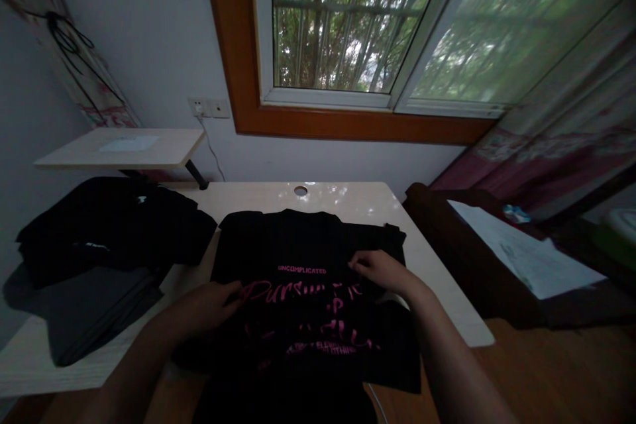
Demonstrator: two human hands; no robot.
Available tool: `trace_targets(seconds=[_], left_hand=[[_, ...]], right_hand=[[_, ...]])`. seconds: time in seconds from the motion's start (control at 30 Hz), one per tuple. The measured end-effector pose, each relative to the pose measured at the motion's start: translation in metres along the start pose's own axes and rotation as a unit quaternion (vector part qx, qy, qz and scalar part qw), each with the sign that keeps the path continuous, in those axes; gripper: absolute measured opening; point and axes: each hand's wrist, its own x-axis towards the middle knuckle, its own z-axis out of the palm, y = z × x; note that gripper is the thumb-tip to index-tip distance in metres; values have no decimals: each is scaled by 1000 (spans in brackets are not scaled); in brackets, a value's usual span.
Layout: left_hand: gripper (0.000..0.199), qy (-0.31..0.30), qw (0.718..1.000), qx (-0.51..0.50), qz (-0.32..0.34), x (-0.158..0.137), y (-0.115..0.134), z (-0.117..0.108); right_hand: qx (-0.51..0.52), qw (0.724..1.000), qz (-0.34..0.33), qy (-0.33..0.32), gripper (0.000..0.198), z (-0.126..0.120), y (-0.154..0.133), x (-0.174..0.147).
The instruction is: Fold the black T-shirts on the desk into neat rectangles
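Note:
A black T-shirt (pixel 308 238) with pink lettering lies spread over the front of the table, its near part hanging toward me. Some of the print is broken up by folds in the cloth. My left hand (pixel 218 305) is at the left side of the lettering, fingers closed on the fabric. Higher up on the right, my right hand (pixel 380 269) pinches the shirt with curled fingertips. Left of the shirt sits a pile of folded dark clothes (pixel 114 218), with a grey garment (pixel 94 311) at its near side.
The pale table (pixel 447 291) has a round cable hole (pixel 301 191) near its back edge. A small raised shelf (pixel 119 146) with a paper on it stands at the back left. Papers (pixel 521 252) lie on a brown-covered surface at right, below a curtain. A window (pixel 348 26) is ahead.

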Motion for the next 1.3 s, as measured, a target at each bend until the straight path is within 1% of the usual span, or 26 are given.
trace_targets(seconds=[0.07, 0.13, 0.17, 0.23, 0.27, 0.33, 0.4, 0.47, 0.53, 0.63, 0.7, 0.77, 0.83, 0.93, 1.03, 1.1, 1.17, 1.23, 1.3], left_hand=[[31, -13, 1000, -8, 13, 2, 1, -5], [31, 7, 1000, 8, 30, 10, 2, -11], [31, 33, 998, 19, 41, 17, 3, -15], [31, 109, 990, 46, 70, 34, 6, -22], [32, 151, 983, 64, 84, 43, 8, -26], [32, 223, 963, 111, 98, 64, 10, -33], [32, 277, 945, 157, 81, 84, 11, -38], [37, 308, 930, 193, 45, 100, 9, -41], [47, 320, 922, 217, 3, 111, 6, -42], [60, 313, 921, 226, -57, 117, 1, -43], [67, 298, 924, 226, -84, 116, -4, -44], [68, 289, 923, 234, -96, 112, -10, -45], [60, 294, 915, 255, -105, 104, -18, -48], [48, 316, 894, 287, -135, 91, -31, -53], [45, 329, 880, 302, -162, 78, -40, -58], [46, 339, 877, 301, -161, 74, -40, -60], [49, 355, 876, 293, -140, 75, -37, -63], [51, 368, 879, 284, -103, 81, -29, -65], [48, 358, 891, 274, -59, 92, -20, -66]], right_hand=[[19, 998, -10, 54, 26, -5, 6, 4], [7, 992, -21, 126, 26, -10, 14, 10], [-13, 986, -21, 165, 25, -13, 19, 13], [-72, 970, -7, 232, 24, -20, 28, 19], [-105, 961, 4, 255, 25, -23, 33, 22], [-156, 948, 30, 275, 27, -30, 41, 27], [-187, 944, 59, 264, 33, -34, 48, 31], [-212, 944, 88, 236, 39, -37, 54, 33], [-232, 942, 117, 211, 45, -39, 59, 34], [-242, 938, 158, 193, 54, -42, 66, 32], [-235, 938, 177, 182, 50, -44, 72, 31], [-229, 939, 184, 176, 42, -45, 75, 29], [-237, 935, 188, 186, 36, -45, 76, 27], [-263, 920, 193, 219, 32, -43, 69, 23], [-289, 903, 191, 253, 30, -39, 58, 21], [-295, 897, 184, 274, 34, -37, 51, 24], [-293, 901, 162, 275, 39, -36, 46, 30], [-285, 915, 130, 253, 42, -35, 42, 40], [-277, 929, 104, 220, 39, -34, 38, 50]])
